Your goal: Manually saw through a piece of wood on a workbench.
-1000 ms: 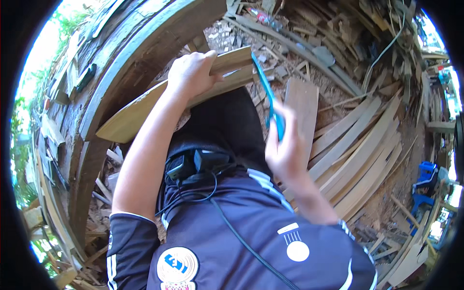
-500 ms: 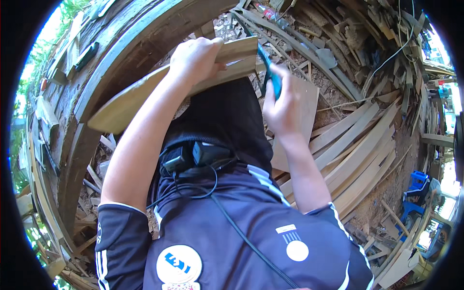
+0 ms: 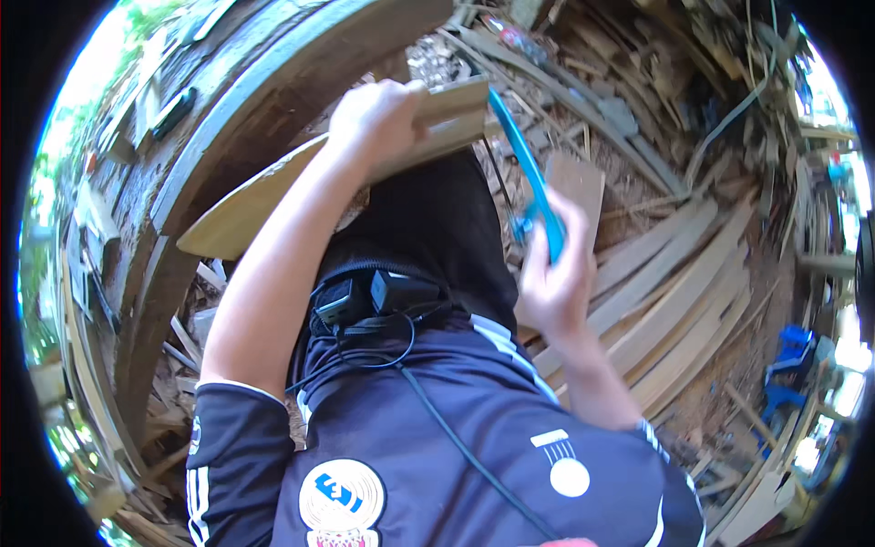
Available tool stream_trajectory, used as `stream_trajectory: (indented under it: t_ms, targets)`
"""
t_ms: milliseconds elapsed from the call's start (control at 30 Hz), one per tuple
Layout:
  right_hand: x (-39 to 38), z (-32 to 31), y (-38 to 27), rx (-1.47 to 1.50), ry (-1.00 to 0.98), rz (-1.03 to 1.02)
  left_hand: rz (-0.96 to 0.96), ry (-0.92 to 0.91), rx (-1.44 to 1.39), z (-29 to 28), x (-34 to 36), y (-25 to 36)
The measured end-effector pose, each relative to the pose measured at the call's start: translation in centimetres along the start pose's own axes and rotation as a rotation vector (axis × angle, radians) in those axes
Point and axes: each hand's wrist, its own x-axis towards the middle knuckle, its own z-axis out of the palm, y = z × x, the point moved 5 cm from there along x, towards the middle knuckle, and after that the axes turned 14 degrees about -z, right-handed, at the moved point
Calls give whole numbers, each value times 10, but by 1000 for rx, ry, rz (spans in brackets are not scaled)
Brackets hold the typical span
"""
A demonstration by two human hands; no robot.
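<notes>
My left hand (image 3: 375, 123) is closed over the upper edge of a long wooden board (image 3: 241, 202). The board lies slanted across above my dark-trousered leg, its rounded end at the lower left and its squared end at the upper right. A teal hacksaw (image 3: 519, 146) is gripped in my right hand (image 3: 558, 269), which is slightly blurred. Its bright frame rises up and left from my fist, and the thin dark blade runs beside it toward the board's right end. Whether the blade touches the wood I cannot tell.
A big curved timber (image 3: 273, 77) arches along the left and top. Stacked wooden strips (image 3: 670, 301) lie to the right, beside a flat plank (image 3: 579, 187). Offcuts cover the ground, and a blue plastic stool (image 3: 784, 365) stands far right. A cord (image 3: 456, 433) hangs down my shirt.
My right hand has drawn back toward me and to the right, with the hacksaw's frame now turned more into view. The board and my left hand have shifted slightly right.
</notes>
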Motion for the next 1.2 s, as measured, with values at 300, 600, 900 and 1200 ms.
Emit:
stream_trajectory:
  t_ms: [300,600,900,1200]
  targets:
    - [-22,-9,6,-27,-68,-43,13,17,22,0,-3,13]
    - [-13,-1,17,-43,-40,-175,-45,5,23,-6,4,9]
    - [-33,-6,-5,-57,-21,-59,6,-17,61,-3,-6,2]
    - [-33,10,6,-64,-46,-130,-67,28,28,-4,4,-8]
